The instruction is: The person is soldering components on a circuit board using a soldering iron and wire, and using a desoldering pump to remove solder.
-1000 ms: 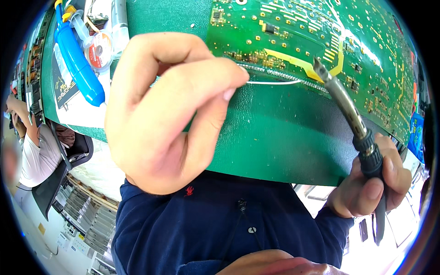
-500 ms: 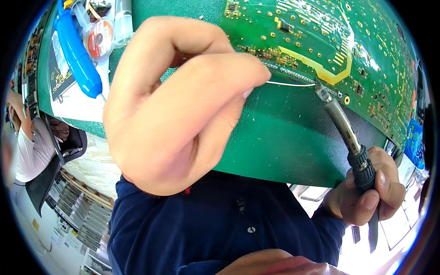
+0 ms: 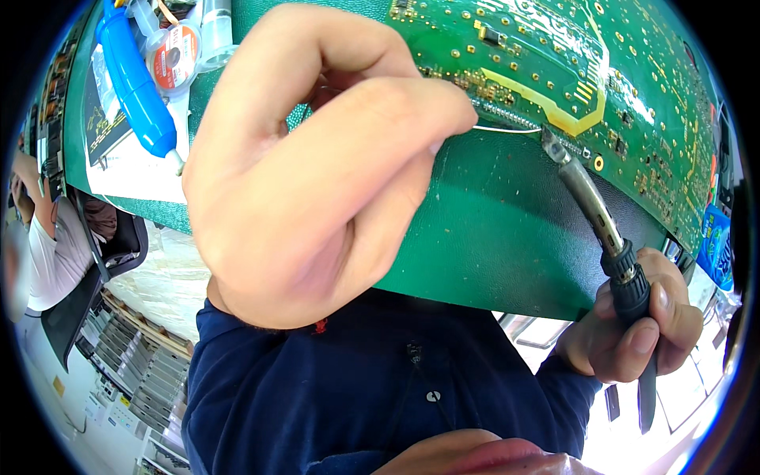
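Observation:
Pinched in my left hand (image 3: 317, 174) is a thin length of solder wire (image 3: 507, 130), its free end reaching the tip of a soldering iron (image 3: 587, 196). My right hand (image 3: 649, 332) wraps round the iron's black grip, with the metal barrel slanting up and left. The tip meets the near edge of a large green circuit board (image 3: 538, 55), beside a long row of silvery pins (image 3: 511, 117). A yellow-gold track (image 3: 574, 125) runs just behind that row. My left fingers cover the row's left end.
A green mat (image 3: 475, 214) lies under the board. At the left are a blue-handled tool (image 3: 134, 87), a round reel with a red label (image 3: 172, 60), a clear tube (image 3: 215, 36) and white paper (image 3: 146, 176). Another person (image 3: 59, 253) sits far left near a black chair (image 3: 119, 253).
My left hand has shifted slightly right and up, so less solder wire shows between its fingers and the iron. The iron tip has moved a little up and left along the pins.

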